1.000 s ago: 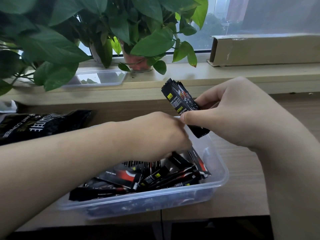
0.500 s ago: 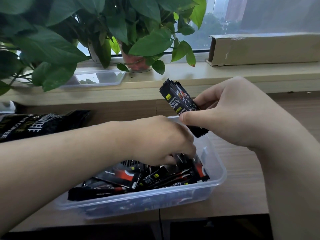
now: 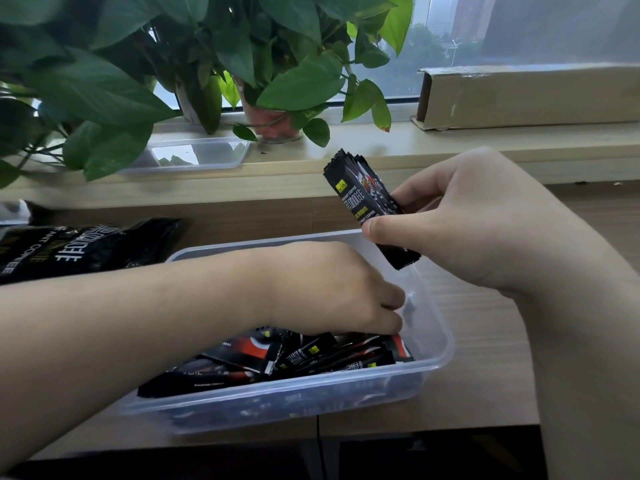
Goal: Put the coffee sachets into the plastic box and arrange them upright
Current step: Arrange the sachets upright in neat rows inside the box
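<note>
Loose sachets [image 3: 311, 358]: lying flat in a heap inside the plastic box [image 3: 277, 407], long axes mostly running 8 to 2 o'clock.
Bundle of sachets [image 3: 360, 192]: above the box's 1 o'clock corner, long axis tilted, top end toward 11 o'clock, bottom end toward 5.
Right hand [image 3: 478, 223]: grip clamped on the bundle, thumb across its front.
Left hand [image 3: 332, 289]: reaches into the box, fingers down on the heap's 3 o'clock end; fingertips hidden, so I cannot tell its grip.
Desk [image 3: 485, 393]: carries the box.
Coffee bag [image 3: 86, 251]: flat on the desk at the box's 10 o'clock.
Windowsill [image 3: 450, 147]: at 12 o'clock, with a plant [image 3: 242, 46], a clear tub [image 3: 197, 155] and a cardboard box [image 3: 519, 95].
</note>
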`<act>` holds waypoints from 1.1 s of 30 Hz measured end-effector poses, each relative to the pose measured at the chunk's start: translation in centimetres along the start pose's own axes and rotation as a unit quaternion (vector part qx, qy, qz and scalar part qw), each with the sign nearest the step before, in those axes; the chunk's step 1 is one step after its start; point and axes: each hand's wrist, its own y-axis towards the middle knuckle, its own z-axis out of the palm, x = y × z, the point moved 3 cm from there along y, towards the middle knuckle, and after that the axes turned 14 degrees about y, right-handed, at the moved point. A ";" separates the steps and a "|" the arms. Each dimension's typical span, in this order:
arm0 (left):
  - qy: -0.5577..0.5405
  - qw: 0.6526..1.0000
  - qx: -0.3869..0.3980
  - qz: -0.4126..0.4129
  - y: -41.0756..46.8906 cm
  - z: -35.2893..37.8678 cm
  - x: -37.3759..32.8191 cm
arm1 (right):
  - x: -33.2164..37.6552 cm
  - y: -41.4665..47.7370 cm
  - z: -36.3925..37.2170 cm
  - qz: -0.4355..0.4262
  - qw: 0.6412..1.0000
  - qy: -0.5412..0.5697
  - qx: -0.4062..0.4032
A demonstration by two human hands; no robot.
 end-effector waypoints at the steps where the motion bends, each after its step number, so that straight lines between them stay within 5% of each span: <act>1: 0.008 1.000 -0.029 0.008 -0.5 -0.2 -0.1 | 0.0 0.0 0.0 -0.001 1.000 0.000 -0.001; 8: 0.005 0.997 -0.068 -0.024 0.0 -1.3 1.2 | 0.2 -0.1 0.0 -0.005 1.000 -0.007 0.000; 15: -0.023 0.999 0.008 -0.047 -2.5 -1.2 2.5 | 0.3 -0.4 -0.8 -0.007 1.000 0.003 -0.025; 27: 0.145 0.989 -0.023 -0.034 -4.5 -1.5 1.1 | 0.6 -0.7 0.0 -0.013 1.000 -0.015 -0.016; 33: 0.118 0.989 -0.020 -0.082 -4.7 -1.0 1.1 | 1.0 -0.9 -0.2 -0.015 1.000 -0.016 -0.019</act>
